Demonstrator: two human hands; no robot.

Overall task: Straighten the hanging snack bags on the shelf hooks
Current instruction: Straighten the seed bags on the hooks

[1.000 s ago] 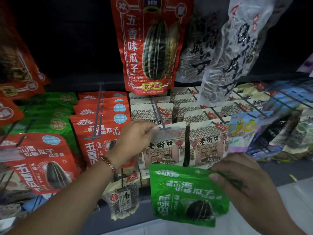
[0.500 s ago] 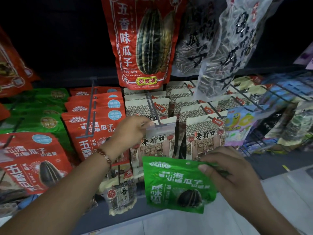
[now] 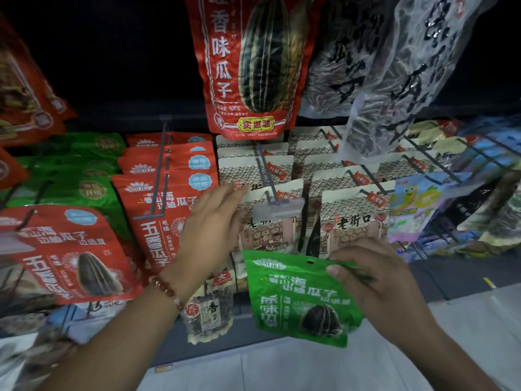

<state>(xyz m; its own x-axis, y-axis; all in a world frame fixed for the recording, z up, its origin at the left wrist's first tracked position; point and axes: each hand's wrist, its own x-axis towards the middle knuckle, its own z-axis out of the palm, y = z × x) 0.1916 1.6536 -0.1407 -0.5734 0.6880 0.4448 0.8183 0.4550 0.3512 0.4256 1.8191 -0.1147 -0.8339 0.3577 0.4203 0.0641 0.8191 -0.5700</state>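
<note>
My right hand [image 3: 375, 280] pinches the top right corner of a green sunflower-seed bag [image 3: 298, 300], held off the hooks in front of the shelf. My left hand [image 3: 214, 224] reaches toward the beige seed bags [image 3: 270, 230] on the middle hook [image 3: 267, 179], fingers extended and touching the front bag's left edge beside the clear price tag [image 3: 279, 207]. Red seed bags [image 3: 166, 204] hang on the hook to the left, green ones [image 3: 70, 187] farther left.
A large red seed bag [image 3: 251, 66] and clear bags of seeds [image 3: 394, 80] hang from the row above. More beige bags [image 3: 352, 218] and mixed snack packs [image 3: 451, 193] fill hooks to the right. Small dark packets [image 3: 208, 314] hang below.
My left hand let go of the price tag on the middle hook and slid a little left, fingers now straightened. The green bag in my right hand stays about where it was.
</note>
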